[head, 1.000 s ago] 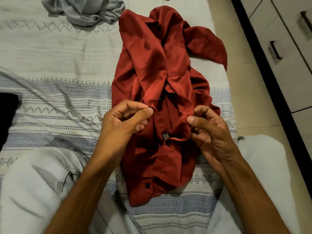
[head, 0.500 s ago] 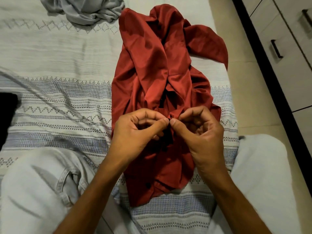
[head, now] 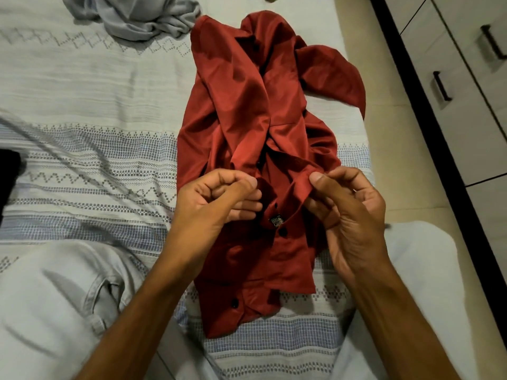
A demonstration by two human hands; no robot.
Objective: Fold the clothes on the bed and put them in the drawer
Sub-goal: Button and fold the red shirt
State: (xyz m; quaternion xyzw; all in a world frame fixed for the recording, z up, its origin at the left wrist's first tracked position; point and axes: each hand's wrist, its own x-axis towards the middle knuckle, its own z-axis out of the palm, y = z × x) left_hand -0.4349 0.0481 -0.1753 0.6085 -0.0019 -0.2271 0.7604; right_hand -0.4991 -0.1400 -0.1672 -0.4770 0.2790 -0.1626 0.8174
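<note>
While the red shirt [head: 255,138] is lying crumpled between both hands, left hand [head: 216,198] and right hand [head: 348,212] are pinching its placket edges; folding is barely starting, and the drawer [head: 452,86] is sitting closed beyond the right fingertips.

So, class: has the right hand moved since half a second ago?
Yes. The right hand has moved right, away from the shirt's black label, pinching the red shirt.
</note>
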